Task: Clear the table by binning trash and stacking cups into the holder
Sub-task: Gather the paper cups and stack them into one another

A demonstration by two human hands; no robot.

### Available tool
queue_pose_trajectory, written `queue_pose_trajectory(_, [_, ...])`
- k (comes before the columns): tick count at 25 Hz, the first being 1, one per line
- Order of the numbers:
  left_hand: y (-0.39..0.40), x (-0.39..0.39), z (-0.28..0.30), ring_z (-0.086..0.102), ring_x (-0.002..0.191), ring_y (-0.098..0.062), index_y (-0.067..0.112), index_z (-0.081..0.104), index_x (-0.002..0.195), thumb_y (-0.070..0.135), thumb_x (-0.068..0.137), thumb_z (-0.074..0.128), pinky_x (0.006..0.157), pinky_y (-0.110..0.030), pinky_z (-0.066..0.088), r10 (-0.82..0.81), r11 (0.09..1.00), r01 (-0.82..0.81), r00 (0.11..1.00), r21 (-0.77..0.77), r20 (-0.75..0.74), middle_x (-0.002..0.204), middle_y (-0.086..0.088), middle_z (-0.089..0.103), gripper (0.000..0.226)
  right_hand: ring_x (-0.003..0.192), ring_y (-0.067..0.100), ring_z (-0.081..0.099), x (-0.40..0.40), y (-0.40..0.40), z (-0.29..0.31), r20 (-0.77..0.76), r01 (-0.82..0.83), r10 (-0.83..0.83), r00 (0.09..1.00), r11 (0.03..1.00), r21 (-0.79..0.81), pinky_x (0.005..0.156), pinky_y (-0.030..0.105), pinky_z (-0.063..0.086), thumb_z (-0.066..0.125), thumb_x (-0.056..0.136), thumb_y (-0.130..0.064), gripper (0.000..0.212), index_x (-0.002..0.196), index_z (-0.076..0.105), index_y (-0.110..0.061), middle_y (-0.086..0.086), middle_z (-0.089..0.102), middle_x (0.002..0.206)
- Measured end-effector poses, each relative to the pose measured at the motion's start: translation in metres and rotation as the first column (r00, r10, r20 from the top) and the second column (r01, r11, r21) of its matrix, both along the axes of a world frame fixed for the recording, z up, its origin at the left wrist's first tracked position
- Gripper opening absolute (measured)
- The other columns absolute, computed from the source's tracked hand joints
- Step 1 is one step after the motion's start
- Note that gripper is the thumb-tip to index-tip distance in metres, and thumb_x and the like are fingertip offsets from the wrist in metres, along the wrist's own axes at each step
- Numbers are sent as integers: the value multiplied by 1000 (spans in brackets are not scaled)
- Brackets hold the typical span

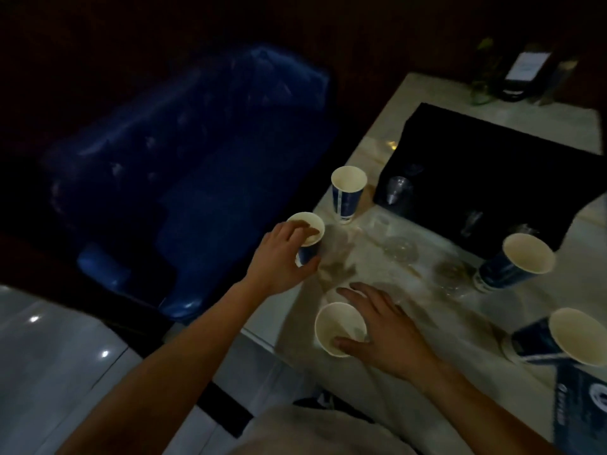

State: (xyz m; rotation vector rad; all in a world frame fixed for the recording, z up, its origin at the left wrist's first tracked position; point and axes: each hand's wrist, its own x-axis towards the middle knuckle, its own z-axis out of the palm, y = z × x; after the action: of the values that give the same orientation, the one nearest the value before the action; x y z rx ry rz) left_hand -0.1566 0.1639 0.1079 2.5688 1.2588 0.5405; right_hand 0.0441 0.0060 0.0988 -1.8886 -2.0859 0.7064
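Observation:
Several blue-and-white paper cups stand on a pale marble table (410, 382). My left hand (279, 257) grips one paper cup (308, 238) by its rim at the table's left edge, fingers over the opening. My right hand (381, 330) holds a second cup (338, 326) near the front edge, thumb on its rim and fingers along its far side. A third cup (347, 192) stands upright behind them. Two more cups (519, 262) (558, 338) stand at the right. A large blue bin (184, 172) with a liner sits on the floor left of the table.
A black tray or mat (499, 178) lies at the back of the table with clear plastic cups (399, 188) on it. More clear cups (399, 247) rest on the marble. A dark printed card (588, 405) lies at the right front. Bottles and a sign (522, 70) stand at the far corner.

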Motion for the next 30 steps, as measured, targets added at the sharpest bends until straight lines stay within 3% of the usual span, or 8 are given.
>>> queue_pose_trajectory(4, [26, 10, -11, 12, 147, -33, 38, 23, 147, 60, 78, 60, 112, -58, 28, -20, 992, -5, 982, -127, -190, 160, -3, 20, 81, 142, 16, 10, -12, 10, -10, 71, -168, 171, 983, 984, -57, 112, 41, 26, 54, 60, -84, 103, 145, 4, -51, -13, 3, 157])
queue_pose_trajectory(8, [47, 25, -20, -13, 148, -36, 46, 4, 149, 60, 77, 65, 114, -64, 14, -47, 968, -39, 942, -247, -332, 164, 4, -7, 95, 139, 20, 25, -15, 10, -19, 59, -172, 175, 983, 983, -58, 107, 43, 34, 58, 67, -76, 98, 145, 7, -47, -9, 13, 156])
queue_pose_trajectory(11, [55, 33, -27, -11, 147, -39, 46, 1, 149, 56, 78, 67, 112, -67, 16, -51, 945, -72, 932, -320, -360, 163, 3, -8, 97, 130, 16, 38, -14, 7, -25, 14, -131, 132, 991, 991, -32, 99, 36, 43, 61, 71, -69, 90, 144, 14, -46, -13, 22, 152])
queue_pose_trajectory(14, [57, 37, -33, -5, 146, -41, 45, 5, 149, 51, 80, 65, 111, -68, 23, -51, 946, -73, 929, -317, -367, 162, 0, -2, 91, 127, 13, 39, -6, 0, -27, -55, -48, 47, 997, 999, -25, 92, 31, 47, 65, 68, -68, 90, 141, 16, -49, -18, 21, 149])
queue_pose_trajectory(19, [57, 39, -38, 15, 138, -40, 44, 21, 143, 42, 80, 66, 103, -62, 40, -12, 965, -68, 953, -254, -304, 155, -3, 15, 78, 129, 18, 37, 9, -11, -22, -52, 52, -54, 997, 998, -27, 84, 44, 55, 63, 64, -67, 91, 139, 12, -56, -18, 16, 149])
queue_pose_trajectory(22, [50, 39, -43, 20, 134, -37, 48, 24, 139, 42, 77, 68, 100, -60, 43, -13, 967, -56, 964, -247, -267, 152, -1, 18, 76, 129, 18, 37, 19, -14, -18, -36, 101, -103, 994, 994, -40, 84, 44, 54, 53, 60, -72, 89, 138, 11, -58, -19, 18, 147])
queue_pose_trajectory(30, [22, 34, -38, 25, 127, -31, 50, 28, 138, 44, 72, 72, 98, -56, 46, -71, 967, 29, 985, -254, -156, 146, 2, 25, 79, 123, 15, 33, 38, -18, -22, 15, 199, -198, 980, 980, -21, 87, 32, 46, 60, 59, -66, 93, 138, 12, -59, -21, 17, 145])
